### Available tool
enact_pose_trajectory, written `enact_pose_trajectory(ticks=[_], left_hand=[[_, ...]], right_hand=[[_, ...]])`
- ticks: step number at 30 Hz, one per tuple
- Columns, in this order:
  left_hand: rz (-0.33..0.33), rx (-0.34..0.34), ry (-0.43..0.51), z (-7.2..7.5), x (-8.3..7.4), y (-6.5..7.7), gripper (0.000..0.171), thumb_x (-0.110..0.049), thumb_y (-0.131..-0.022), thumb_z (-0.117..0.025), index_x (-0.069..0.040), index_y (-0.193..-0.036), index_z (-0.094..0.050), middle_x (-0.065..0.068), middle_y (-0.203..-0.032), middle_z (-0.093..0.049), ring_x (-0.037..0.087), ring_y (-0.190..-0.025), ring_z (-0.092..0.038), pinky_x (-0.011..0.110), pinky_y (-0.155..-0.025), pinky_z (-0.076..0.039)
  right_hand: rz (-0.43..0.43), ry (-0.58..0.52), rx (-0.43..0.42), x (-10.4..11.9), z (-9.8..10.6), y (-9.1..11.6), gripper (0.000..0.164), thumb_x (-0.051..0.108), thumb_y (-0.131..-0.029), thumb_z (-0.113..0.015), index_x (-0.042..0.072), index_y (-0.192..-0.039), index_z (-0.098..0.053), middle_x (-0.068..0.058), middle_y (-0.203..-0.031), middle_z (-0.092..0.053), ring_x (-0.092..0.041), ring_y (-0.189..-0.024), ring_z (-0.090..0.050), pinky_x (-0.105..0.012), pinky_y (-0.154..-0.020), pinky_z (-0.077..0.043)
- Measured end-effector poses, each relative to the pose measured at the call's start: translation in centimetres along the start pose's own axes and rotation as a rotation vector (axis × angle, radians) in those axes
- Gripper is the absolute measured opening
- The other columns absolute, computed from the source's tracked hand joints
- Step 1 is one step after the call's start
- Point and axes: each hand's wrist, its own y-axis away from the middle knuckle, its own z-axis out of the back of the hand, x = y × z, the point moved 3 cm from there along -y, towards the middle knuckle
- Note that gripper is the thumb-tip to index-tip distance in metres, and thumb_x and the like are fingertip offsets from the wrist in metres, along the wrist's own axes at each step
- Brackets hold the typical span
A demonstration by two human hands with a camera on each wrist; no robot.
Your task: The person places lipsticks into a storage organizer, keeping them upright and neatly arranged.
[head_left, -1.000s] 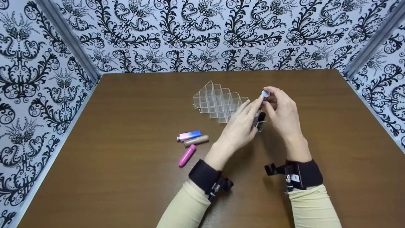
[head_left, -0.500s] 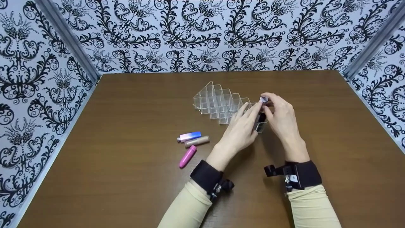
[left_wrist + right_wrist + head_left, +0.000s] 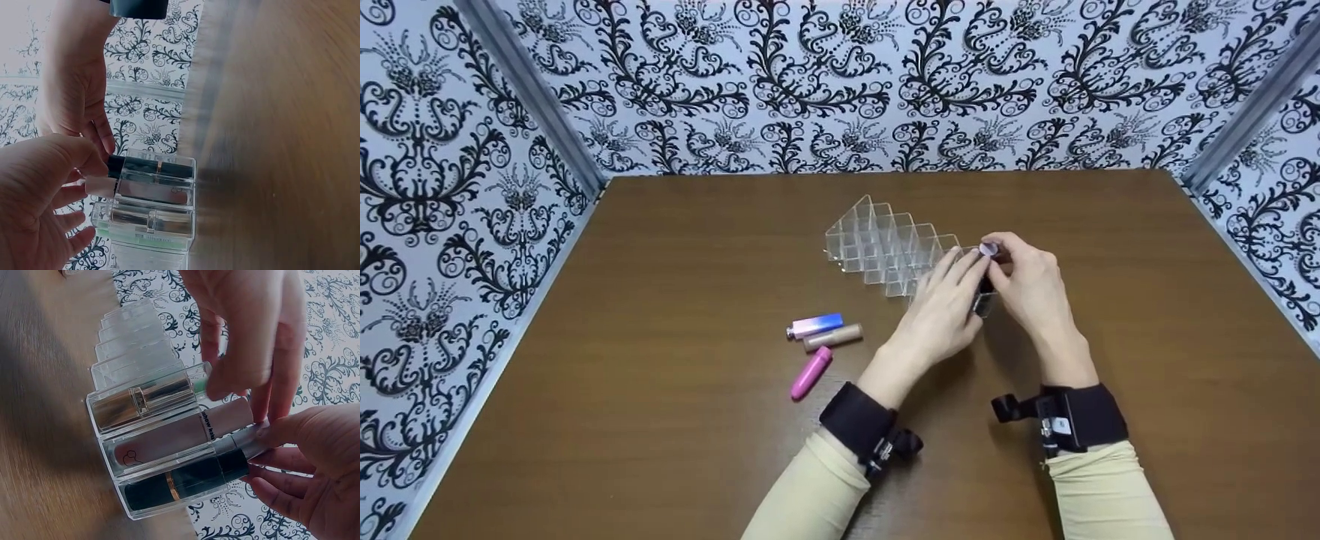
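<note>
In the head view, my right hand (image 3: 1035, 281) pinches a tube with a pale, silvery round top (image 3: 988, 249) at the right end of a clear stepped lipstick organizer (image 3: 877, 244). The right wrist view shows its greyish end (image 3: 253, 440) between thumb and fingers, behind a black gold-banded tube (image 3: 174, 482). My left hand (image 3: 941, 311) lies over the organizer with fingers extended, fingertips near the pale top. Front compartments hold that black tube, a pinkish lip gloss tube (image 3: 163, 437) and a gold lipstick (image 3: 118, 408). The pinched tube's lower part is hidden.
Left of the organizer, a blue-pink tube (image 3: 816, 325), a taupe tube (image 3: 833, 337) and a pink tube (image 3: 811, 373) lie on the brown table (image 3: 660, 420). Patterned panels (image 3: 840, 90) stand around the back and sides. Something green (image 3: 199, 386) shows beside the gold lipstick.
My right hand has come down and slightly nearer, lowering the pale-topped tube toward the organizer. My left hand stays over the organizer. The three tubes on the table lie as before.
</note>
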Motion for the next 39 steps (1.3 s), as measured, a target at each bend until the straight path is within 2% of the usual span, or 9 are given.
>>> enact_pose_trajectory(ticks=[13,32,39], left_hand=[[-0.029,-0.047,-0.009,-0.4,0.0,0.1,0.071,-0.016,-0.089,-0.067,-0.004,-0.154,-0.041,0.009,-0.156,-0.042,0.032,-0.149,-0.029,0.05,-0.111,-0.04],[-0.011,-0.022,-0.018,-1.0,-0.1,0.2,0.076,-0.017,-0.087,-0.068,-0.005,-0.155,-0.037,0.009,-0.157,-0.041,0.032,-0.148,-0.03,0.05,-0.111,-0.04],[0.005,0.01,-0.011,-1.1,-0.1,0.1,0.079,-0.019,-0.087,-0.069,-0.006,-0.157,-0.035,0.008,-0.158,-0.04,0.032,-0.149,-0.028,0.051,-0.11,-0.04]], right_hand=[[0.004,0.011,0.005,-0.2,-0.2,-0.1,0.022,-0.003,-0.091,-0.065,-0.005,-0.113,-0.068,-0.025,-0.108,-0.068,-0.039,-0.097,-0.069,-0.051,-0.085,-0.055],[-0.017,0.048,0.034,-0.3,-0.5,0.1,0.023,0.0,-0.093,-0.062,-0.005,-0.114,-0.069,-0.025,-0.109,-0.068,-0.04,-0.098,-0.066,-0.053,-0.085,-0.051],[-0.04,0.051,0.057,-0.5,-0.6,0.2,0.024,0.001,-0.094,-0.061,-0.005,-0.115,-0.069,-0.025,-0.111,-0.069,-0.041,-0.098,-0.067,-0.053,-0.086,-0.052]])
